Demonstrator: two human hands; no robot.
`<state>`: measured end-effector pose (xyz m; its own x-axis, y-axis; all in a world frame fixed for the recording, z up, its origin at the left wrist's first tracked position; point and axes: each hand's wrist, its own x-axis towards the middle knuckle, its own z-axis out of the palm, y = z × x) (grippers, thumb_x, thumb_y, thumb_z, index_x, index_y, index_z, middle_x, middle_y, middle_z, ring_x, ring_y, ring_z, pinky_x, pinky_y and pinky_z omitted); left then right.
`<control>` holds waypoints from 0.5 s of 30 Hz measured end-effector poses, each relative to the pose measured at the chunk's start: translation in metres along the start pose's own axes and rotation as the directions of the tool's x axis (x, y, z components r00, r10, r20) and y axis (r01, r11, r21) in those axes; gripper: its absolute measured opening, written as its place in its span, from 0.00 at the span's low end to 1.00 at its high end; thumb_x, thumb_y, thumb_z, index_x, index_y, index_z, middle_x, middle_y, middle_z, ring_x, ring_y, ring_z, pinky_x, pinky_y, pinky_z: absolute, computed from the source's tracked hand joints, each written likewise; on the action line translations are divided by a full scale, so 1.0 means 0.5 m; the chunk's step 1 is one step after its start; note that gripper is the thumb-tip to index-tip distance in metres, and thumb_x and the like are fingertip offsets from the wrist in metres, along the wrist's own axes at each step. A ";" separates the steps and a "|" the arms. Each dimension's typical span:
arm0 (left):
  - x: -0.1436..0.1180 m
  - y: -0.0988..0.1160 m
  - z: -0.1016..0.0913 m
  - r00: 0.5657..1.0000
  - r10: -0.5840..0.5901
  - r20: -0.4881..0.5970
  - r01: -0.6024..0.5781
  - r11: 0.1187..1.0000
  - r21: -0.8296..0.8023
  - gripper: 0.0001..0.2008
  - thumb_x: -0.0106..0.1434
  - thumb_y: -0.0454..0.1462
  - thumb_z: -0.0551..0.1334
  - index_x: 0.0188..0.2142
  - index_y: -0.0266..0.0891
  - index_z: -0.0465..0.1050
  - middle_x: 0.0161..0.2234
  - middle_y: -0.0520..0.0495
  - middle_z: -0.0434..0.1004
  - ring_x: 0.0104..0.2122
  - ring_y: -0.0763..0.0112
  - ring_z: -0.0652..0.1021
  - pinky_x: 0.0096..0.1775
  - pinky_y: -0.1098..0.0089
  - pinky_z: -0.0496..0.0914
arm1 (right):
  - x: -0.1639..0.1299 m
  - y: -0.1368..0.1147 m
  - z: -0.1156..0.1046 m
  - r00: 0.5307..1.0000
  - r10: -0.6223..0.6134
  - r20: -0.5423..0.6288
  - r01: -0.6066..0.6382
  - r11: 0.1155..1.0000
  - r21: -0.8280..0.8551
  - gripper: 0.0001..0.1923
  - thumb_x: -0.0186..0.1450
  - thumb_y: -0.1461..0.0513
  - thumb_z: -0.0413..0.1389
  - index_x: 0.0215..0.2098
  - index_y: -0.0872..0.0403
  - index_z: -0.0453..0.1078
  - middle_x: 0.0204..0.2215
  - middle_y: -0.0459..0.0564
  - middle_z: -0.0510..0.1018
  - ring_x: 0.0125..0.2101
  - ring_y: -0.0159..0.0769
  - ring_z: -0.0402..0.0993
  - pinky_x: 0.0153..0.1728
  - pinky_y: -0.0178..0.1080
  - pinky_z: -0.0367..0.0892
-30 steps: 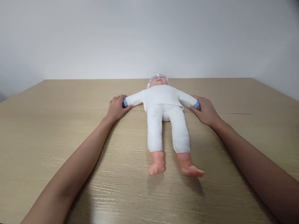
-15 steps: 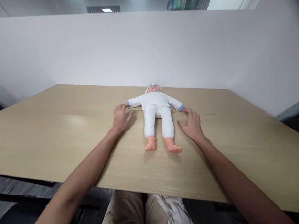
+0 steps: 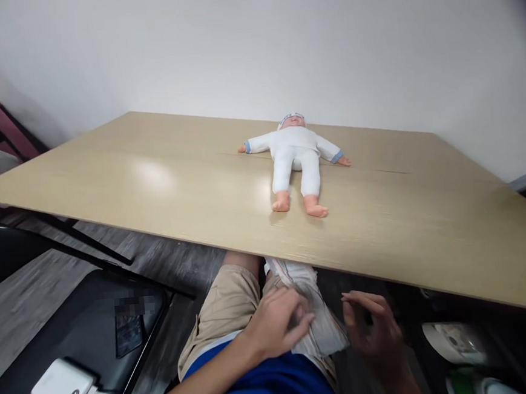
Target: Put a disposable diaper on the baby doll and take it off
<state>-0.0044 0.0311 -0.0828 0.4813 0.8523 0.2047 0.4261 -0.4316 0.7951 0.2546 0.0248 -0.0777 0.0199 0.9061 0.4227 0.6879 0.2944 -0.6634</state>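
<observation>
A baby doll in white clothes with blue cuffs and a printed headband lies on its back on the table, arms spread and bare feet toward me. Over my lap, my left hand is curled loosely with a gap between thumb and fingers. Just beyond it, across my thigh, lies a white, crumpled, soft thing that looks like a diaper. My right hand hovers to the right of that white thing, fingers bent and apart, nothing seen in it. Neither hand touches the doll.
On the left stands a black chair bearing a phone and a white power bank with a cable. Below the table at right sit a white object and a green-and-white one. A wall rises behind the table.
Both hands have left the doll's arms and drawn back off the table to my lap. The view has tilted down and turned left. The doll lies in the same pose.
</observation>
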 end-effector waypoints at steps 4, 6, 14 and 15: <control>-0.013 -0.038 0.025 0.933 -0.359 0.007 0.359 0.933 0.041 0.23 0.76 0.58 0.55 0.44 0.43 0.75 0.43 0.38 0.83 0.48 0.50 0.81 0.51 0.55 0.72 | -0.063 0.059 0.065 0.925 0.358 0.132 -0.367 0.928 0.059 0.23 0.66 0.40 0.60 0.53 0.41 0.74 0.53 0.57 0.82 0.53 0.61 0.80 0.58 0.65 0.75; -0.007 -0.052 0.035 0.894 -0.446 0.048 0.437 0.890 0.130 0.28 0.75 0.62 0.54 0.47 0.42 0.76 0.45 0.36 0.83 0.51 0.46 0.82 0.54 0.54 0.72 | -0.073 0.083 0.093 0.848 0.484 0.218 -0.509 0.857 0.079 0.32 0.63 0.35 0.58 0.54 0.46 0.74 0.55 0.60 0.81 0.54 0.61 0.80 0.58 0.63 0.75; 0.027 -0.094 0.076 0.782 -0.585 0.214 0.581 0.809 0.088 0.37 0.69 0.65 0.57 0.56 0.37 0.80 0.55 0.30 0.85 0.57 0.39 0.83 0.56 0.53 0.74 | -0.047 0.102 0.132 0.725 0.628 0.284 -0.666 0.744 0.053 0.43 0.51 0.29 0.59 0.49 0.51 0.77 0.48 0.61 0.83 0.47 0.57 0.80 0.57 0.57 0.72; 0.032 -0.100 0.078 0.778 -0.593 0.209 0.592 0.803 0.075 0.36 0.69 0.65 0.58 0.57 0.37 0.80 0.55 0.31 0.84 0.58 0.39 0.82 0.56 0.53 0.74 | -0.043 0.100 0.136 0.717 0.631 0.296 -0.673 0.737 0.061 0.43 0.51 0.29 0.60 0.48 0.51 0.77 0.47 0.60 0.84 0.46 0.57 0.80 0.56 0.57 0.73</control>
<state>0.0120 0.0546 -0.1417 0.2820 0.8569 -0.4314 0.6839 0.1358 0.7168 0.2394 0.0407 -0.1617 0.2336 0.9256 -0.2979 0.4492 -0.3744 -0.8112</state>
